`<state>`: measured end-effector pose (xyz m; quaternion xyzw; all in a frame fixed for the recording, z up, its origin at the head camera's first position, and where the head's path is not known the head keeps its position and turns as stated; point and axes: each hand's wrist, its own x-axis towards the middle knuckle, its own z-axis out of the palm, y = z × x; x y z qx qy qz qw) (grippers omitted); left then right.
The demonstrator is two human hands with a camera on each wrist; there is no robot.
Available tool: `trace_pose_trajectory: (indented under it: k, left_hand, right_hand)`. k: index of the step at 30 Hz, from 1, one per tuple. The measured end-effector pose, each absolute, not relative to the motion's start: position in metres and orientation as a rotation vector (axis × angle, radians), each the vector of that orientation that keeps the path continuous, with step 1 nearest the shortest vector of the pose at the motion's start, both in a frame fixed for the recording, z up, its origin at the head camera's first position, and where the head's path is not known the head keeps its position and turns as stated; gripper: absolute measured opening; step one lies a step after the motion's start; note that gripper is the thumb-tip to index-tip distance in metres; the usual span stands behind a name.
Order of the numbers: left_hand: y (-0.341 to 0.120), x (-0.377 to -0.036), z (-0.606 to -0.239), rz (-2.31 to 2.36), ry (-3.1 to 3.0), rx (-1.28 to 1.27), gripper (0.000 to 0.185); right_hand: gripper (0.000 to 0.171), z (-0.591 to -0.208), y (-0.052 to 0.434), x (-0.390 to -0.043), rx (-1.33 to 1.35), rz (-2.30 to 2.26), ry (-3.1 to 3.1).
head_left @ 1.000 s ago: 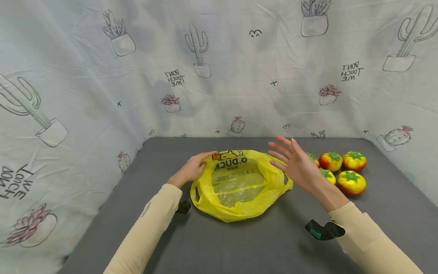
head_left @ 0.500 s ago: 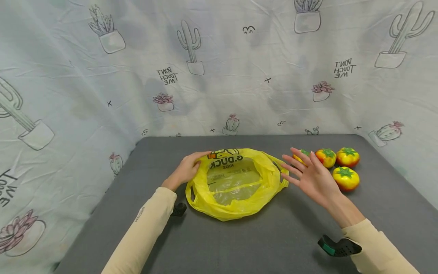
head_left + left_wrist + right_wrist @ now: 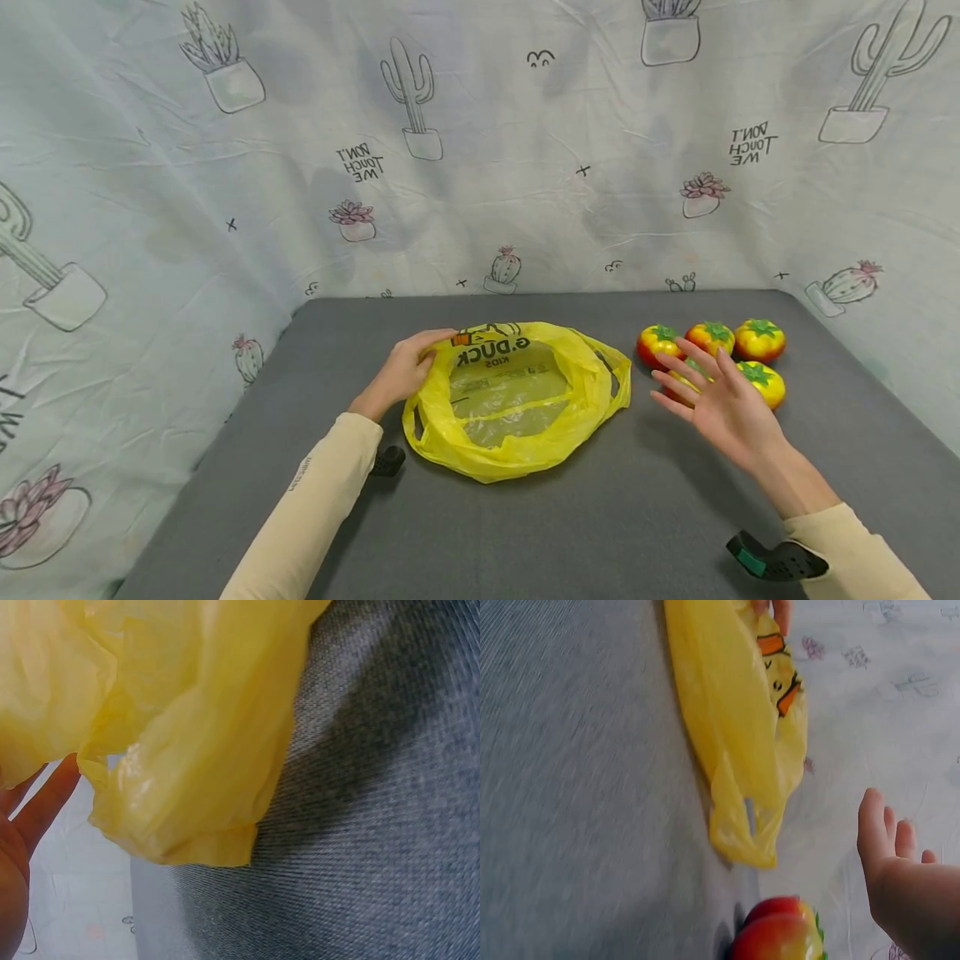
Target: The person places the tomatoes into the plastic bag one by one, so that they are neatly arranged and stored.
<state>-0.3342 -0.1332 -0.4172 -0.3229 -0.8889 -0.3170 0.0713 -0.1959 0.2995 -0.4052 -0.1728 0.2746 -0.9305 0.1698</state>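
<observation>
Grey table (image 3: 525,533) against a printed cloth backdrop (image 3: 480,167)
Pale wrinkled fabric with cactus drawings, seemingly draped round three sides, evenly lit

Left hand (image 3: 402,372): fingers curled, pinching, arm stretched forward.
Right hand (image 3: 726,401): raised, fingers spread and straight, holding nothing.

A grey felt tabletop (image 3: 525,533) fills the foreground; a pale cactus-print cloth (image 3: 480,167) hangs behind and beside it.

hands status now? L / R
Left hand: fingers curled on the rim of the yellow bag, holding it.
Right hand: open, fingers spread, holding nothing, just over the tomatoes.
</observation>
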Motion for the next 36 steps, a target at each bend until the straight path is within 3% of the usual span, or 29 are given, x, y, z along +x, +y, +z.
trace_pose_trajectory:
  k: [10,20,36]
  left_hand:
    - [-0.134,-0.333,-0.419,-0.936,-2.700,-0.952,0.048]
    - [-0.135,-0.334,-0.418,-0.902,-2.682,-0.959,0.047]
    - [-0.131,-0.333,-0.416,-0.811,-2.714,-0.978,0.046]
  right_hand:
    - [0.055,-0.412,0.326,-0.189,-0.540,-2.647,0.816]
    - [0.046,-0.418,0.355,-0.178,-0.490,-2.692,1.017]
    - [0.026,-0.428,0.393,-0.161,-0.084,-2.946,1.435]
